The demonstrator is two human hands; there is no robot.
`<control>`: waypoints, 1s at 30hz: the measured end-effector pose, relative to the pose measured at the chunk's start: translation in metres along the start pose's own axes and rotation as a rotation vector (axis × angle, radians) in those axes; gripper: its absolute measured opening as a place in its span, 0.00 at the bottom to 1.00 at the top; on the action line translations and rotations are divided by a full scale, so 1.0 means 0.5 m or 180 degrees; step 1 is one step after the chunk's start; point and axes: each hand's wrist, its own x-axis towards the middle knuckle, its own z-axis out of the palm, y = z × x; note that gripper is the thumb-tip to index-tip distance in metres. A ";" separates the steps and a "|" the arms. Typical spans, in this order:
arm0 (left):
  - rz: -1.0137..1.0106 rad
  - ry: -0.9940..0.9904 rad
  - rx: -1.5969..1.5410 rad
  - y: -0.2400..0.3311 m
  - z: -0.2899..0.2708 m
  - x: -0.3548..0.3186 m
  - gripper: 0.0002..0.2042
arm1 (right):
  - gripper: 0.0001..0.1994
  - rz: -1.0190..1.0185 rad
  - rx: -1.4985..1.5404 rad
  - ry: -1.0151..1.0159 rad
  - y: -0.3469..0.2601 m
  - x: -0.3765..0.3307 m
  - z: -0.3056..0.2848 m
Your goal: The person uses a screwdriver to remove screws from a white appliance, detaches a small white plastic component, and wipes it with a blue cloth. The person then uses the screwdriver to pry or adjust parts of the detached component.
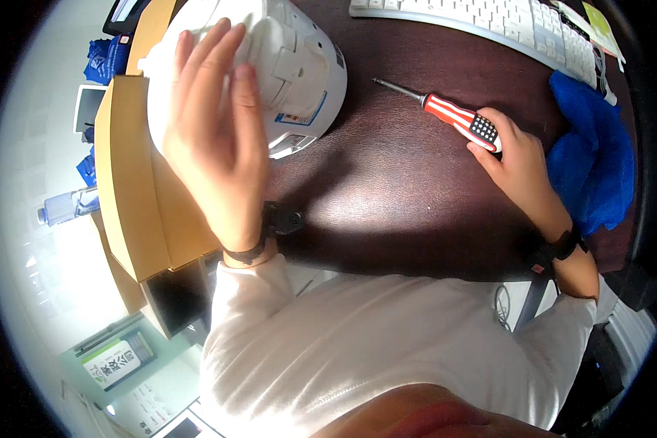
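A rounded white appliance (pixel 310 80), which looks like a rice cooker, stands on the dark table at the upper left. Over its left side my left hand (pixel 219 120) is raised with the fingers stretched out; whether it touches the surface I cannot tell. A screwdriver (pixel 449 109) with a red and white striped handle and a black, white-dotted end is in my right hand (pixel 520 160). That hand is closed round the end of the handle. The metal shaft points up and left, toward the appliance. Dark straps with small devices circle both wrists.
A white keyboard (pixel 482 22) lies along the far edge of the brown table (pixel 401 197). A crumpled blue cloth (pixel 591 153) is beside my right forearm. Left of the appliance is a cardboard box (pixel 135 182), with a clear plastic bottle (pixel 69 206) beyond it.
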 end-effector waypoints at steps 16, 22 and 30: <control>0.0061 0.0347 0.0317 -0.066 -0.046 0.027 0.10 | 0.50 -0.1358 -0.0263 0.0592 -0.243 0.225 0.033; -0.0327 0.0123 0.0033 -0.044 -0.053 0.023 0.11 | 0.45 -0.1226 0.0787 0.0983 -0.285 0.259 0.103; -0.0257 0.0319 -0.0120 -0.056 -0.044 0.022 0.10 | 0.39 -0.1523 0.0778 0.0934 -0.260 0.262 0.093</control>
